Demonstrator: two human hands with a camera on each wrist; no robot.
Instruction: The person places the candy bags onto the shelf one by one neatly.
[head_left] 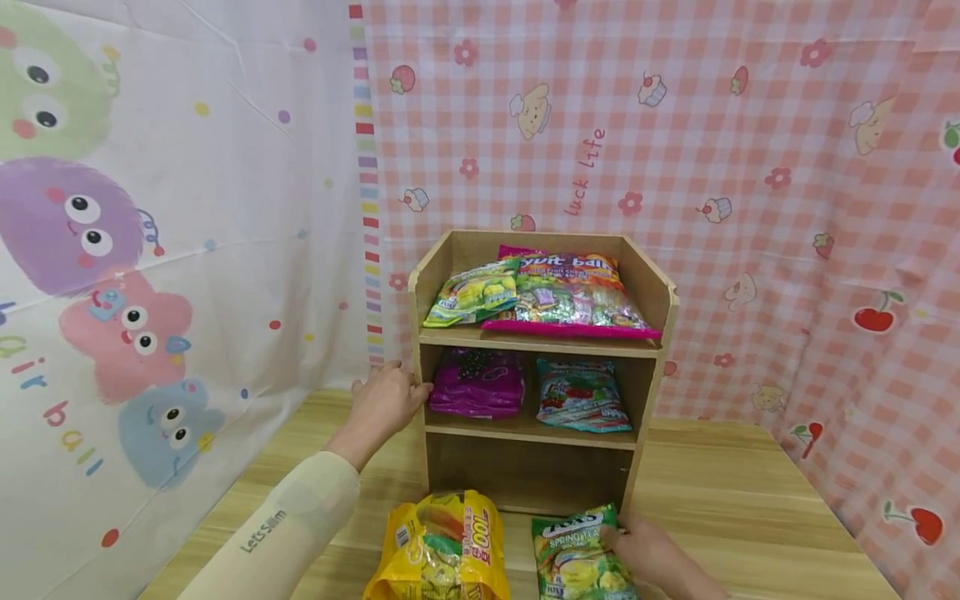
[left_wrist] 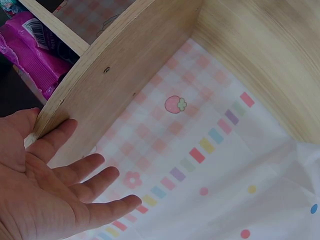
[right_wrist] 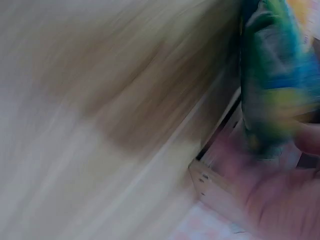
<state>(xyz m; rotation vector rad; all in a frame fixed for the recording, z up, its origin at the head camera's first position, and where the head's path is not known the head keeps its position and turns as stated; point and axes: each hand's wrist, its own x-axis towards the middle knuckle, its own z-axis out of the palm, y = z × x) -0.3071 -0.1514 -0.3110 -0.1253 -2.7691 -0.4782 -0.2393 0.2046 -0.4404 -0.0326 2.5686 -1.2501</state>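
Observation:
My left hand (head_left: 386, 404) is at the left side of a small three-tier wooden shelf (head_left: 543, 343). In the left wrist view, its thumb and index finger pinch the front edge of the side panel, with the other fingers spread outward. My right hand (head_left: 652, 550) grips the right edge of a green candy bag (head_left: 573, 558) lettered "Spring Tea", in front of the shelf's bottom tier. The right wrist view is blurred, with the same green bag (right_wrist: 275, 75) beside the fingers. Left of that bag, a yellow candy bag (head_left: 483, 542) rests on the table.
On the top tier lie a green-yellow bag (head_left: 480, 292) and a large pink-edged candy bag (head_left: 570, 292). The middle tier holds a purple package (head_left: 478, 383) and a teal bag (head_left: 581, 396). Patterned curtains (head_left: 637, 108) hang behind and beside the wooden table (head_left: 735, 500).

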